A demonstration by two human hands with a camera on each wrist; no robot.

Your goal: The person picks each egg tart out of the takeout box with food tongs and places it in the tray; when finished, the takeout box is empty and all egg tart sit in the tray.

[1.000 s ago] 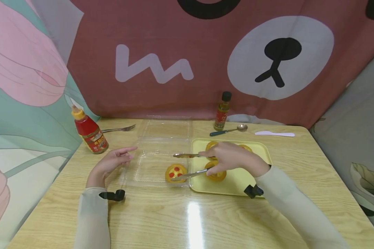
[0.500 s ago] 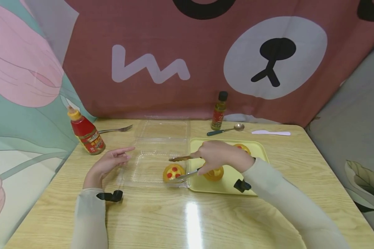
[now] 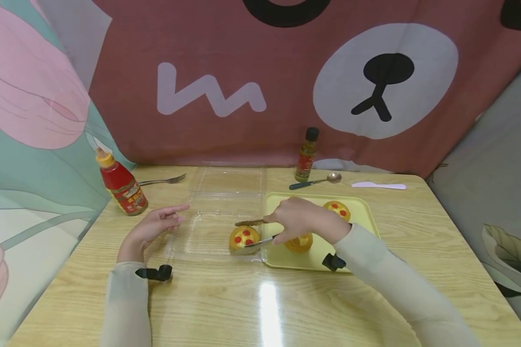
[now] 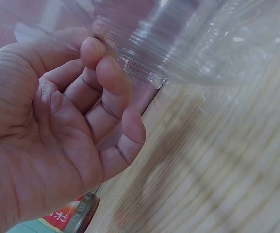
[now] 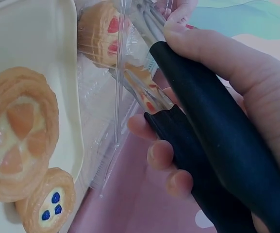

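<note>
My right hand (image 3: pixel 297 219) grips metal tongs with black handles (image 5: pixel 193 107). Their two arms lie on either side of an egg tart (image 3: pixel 245 236) with red pieces on top, inside a clear open plastic box (image 3: pixel 199 250). The tart sits at the box's right front corner. Thumb and finger of my left hand (image 3: pixel 154 226) pinch the box's left edge near the hinge; in the left wrist view its other fingers curl below the plastic. On the yellow tray (image 3: pixel 321 260), the right wrist view shows an orange-topped tart (image 5: pixel 23 136) and a blue-berried tart (image 5: pixel 52 208).
Another red-topped tart (image 3: pixel 336 209) lies at the tray's back. A red sauce bottle (image 3: pixel 121 185) and a fork (image 3: pixel 167 180) stand and lie left of the box. Behind the tray are a small black-capped bottle (image 3: pixel 306 156), a spoon (image 3: pixel 325 180) and a pale purple knife (image 3: pixel 377 185).
My right hand has shifted left and the tongs' arms have come closer together around the tart. The tart has moved slightly within the box. The left hand stays at the box edge.
</note>
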